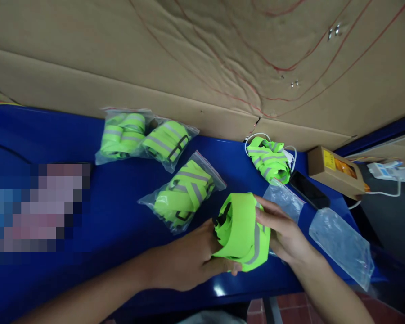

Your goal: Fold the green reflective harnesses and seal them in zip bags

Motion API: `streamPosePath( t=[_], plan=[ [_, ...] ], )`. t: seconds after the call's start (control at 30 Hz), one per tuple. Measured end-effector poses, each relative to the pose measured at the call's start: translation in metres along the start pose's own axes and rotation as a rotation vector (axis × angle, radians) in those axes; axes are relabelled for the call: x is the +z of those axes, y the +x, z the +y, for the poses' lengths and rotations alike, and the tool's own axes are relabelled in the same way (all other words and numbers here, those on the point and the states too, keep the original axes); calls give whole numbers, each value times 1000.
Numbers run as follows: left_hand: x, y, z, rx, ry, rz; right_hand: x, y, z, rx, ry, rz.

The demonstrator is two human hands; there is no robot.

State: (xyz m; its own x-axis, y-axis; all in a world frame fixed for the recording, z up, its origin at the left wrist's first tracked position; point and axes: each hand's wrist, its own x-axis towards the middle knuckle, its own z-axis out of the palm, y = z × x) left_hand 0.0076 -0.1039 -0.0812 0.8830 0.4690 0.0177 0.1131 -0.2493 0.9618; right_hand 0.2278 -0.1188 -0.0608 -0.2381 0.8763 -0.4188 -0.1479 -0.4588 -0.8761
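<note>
Between my two hands is a rolled neon-green reflective strap (245,229) with grey stripes, held above the front of the blue table. My left hand (195,258) grips it from the left, thumb along the bottom edge and the other fingers hidden in or behind the roll. On the other side, my right hand (283,227) closes on its right edge. A black plastic buckle or clip shows inside the roll on the left. Just beyond it lies a clear zip bag (189,193) packed with similar strap. Under my right hand is an empty clear bag (283,200).
Two more packed bags (123,135) (168,141) lie against the cardboard wall (121,58). A loose strap bundle (270,159) rests at the back right with a white cable. A phone (309,190), a cardboard box (335,171) and another clear bag (342,245) are at right on the table (121,202).
</note>
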Motion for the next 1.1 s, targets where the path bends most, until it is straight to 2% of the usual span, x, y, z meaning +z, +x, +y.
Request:
streamPosePath(
  t=[0.1,0.17,0.23,0.3,0.37,0.4,0.5,0.57,0.63,0.73,0.8,0.87,1.0,1.1],
  plan=[
    [3,-6,-1,111,227,114,-4,3,2,93,44,-107],
    [8,-7,-5,193,318,182,-6,4,6,120,23,-130],
    [11,-6,-9,248,353,231,-5,5,12,70,-85,-93],
    [13,-4,-10,223,357,240,-3,7,18,-53,-226,-20],
    [13,-3,-8,163,331,225,-1,10,22,-129,-266,11],
    [12,-3,-6,140,307,209,0,12,23,-107,-228,-4],
    [12,-6,-2,119,225,146,-2,18,22,92,-46,-135],
    [11,-8,-2,64,205,123,-4,19,20,101,-41,-143],
    [10,-8,-4,-20,203,108,-4,17,18,-66,-197,-37],
    [5,-5,-8,-98,106,27,0,7,17,-390,-534,194],
    [2,-3,-9,-115,22,-38,4,0,17,-510,-653,255],
    [3,-2,-10,-128,21,-50,7,-5,17,-548,-660,242],
    [13,-4,-16,-56,141,-5,10,-7,18,-456,-516,160],
    [17,-6,-18,-2,54,-114,9,-4,20,-281,-306,29]
  ],
)
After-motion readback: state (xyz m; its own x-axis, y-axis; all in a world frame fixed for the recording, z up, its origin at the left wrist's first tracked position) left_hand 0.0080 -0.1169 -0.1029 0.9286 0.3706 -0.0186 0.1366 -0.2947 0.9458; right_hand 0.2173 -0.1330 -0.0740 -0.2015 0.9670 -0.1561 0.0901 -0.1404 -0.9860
